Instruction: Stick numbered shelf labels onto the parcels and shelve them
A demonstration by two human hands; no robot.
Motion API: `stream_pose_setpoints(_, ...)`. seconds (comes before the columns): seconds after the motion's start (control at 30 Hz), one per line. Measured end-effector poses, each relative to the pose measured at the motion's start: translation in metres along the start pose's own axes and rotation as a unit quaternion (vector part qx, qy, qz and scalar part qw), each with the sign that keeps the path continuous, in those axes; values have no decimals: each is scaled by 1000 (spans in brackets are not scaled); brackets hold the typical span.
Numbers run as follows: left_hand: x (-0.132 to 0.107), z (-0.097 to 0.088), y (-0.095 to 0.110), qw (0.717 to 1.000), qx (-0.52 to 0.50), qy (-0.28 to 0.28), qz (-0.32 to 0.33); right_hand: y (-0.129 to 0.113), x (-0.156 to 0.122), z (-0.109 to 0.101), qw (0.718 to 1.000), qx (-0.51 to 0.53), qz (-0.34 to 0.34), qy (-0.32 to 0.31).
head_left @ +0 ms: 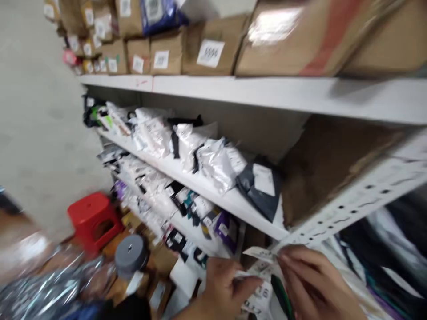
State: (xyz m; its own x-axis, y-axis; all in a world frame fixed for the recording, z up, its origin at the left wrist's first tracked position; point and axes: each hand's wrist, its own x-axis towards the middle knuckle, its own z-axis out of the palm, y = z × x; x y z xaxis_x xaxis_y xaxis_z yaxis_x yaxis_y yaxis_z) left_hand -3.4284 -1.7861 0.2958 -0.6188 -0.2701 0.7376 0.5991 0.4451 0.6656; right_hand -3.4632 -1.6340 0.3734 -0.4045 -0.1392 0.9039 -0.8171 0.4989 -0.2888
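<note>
Low in the head view, my left hand (222, 284) is closed on a strip of white number labels (262, 293), thumb pressed over its printed face. Just to the right, my right hand (316, 284) pinches one white label (258, 253) by its end; this label sticks out to the left above the strip. A dark green, slim object (282, 295), perhaps a pen or a cutter, lies against the right palm, its lower part cut off by the frame edge. Motion blur softens both hands.
White shelves (216, 91) hold cardboard boxes (210, 49) and bagged parcels (216, 164) with number labels. A perforated upright (353, 200) stands close to my right hand. At lower left are a red stool (93, 220), a grey round item (130, 255) and plastic-wrapped goods (43, 284).
</note>
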Motion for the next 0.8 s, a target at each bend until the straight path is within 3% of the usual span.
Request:
stream_pose_setpoints(0.1, 68, -27, -24, 997, -65, -43, 21, 0, 67, 29, 991, -14, -58, 120)
stream_pose_setpoints(0.23, 182, -73, -38, 974, -188, -125, 3, -15, 196, 66, 957, -48, -116, 262)
stream_pose_setpoints(0.33, 256, -98, -37, 953, -242, -180, -4, -14, 284, 86, 950, -139, -110, 258)
stream_pose_setpoints(0.4, 291, -107, -33, 939, -262, -225, 3, -9, 321, 95, 942, -236, -70, 229)
stream_pose_setpoints(0.53, 328, -109, -19, 904, -300, -303, 30, -8, 339, 108, 886, -401, 29, 231)
stream_pose_setpoints(0.6, 337, -100, -9, 893, -320, -316, 29, -13, 331, 107, 879, -438, 0, 188)
stream_pose_setpoints(0.73, 348, -73, 9, 887, -338, -312, 35, -18, 314, 91, 879, -463, -115, 1)
stream_pose_setpoints(0.8, 354, -63, 16, 887, -339, -310, 46, -15, 311, 84, 881, -448, -143, -51)
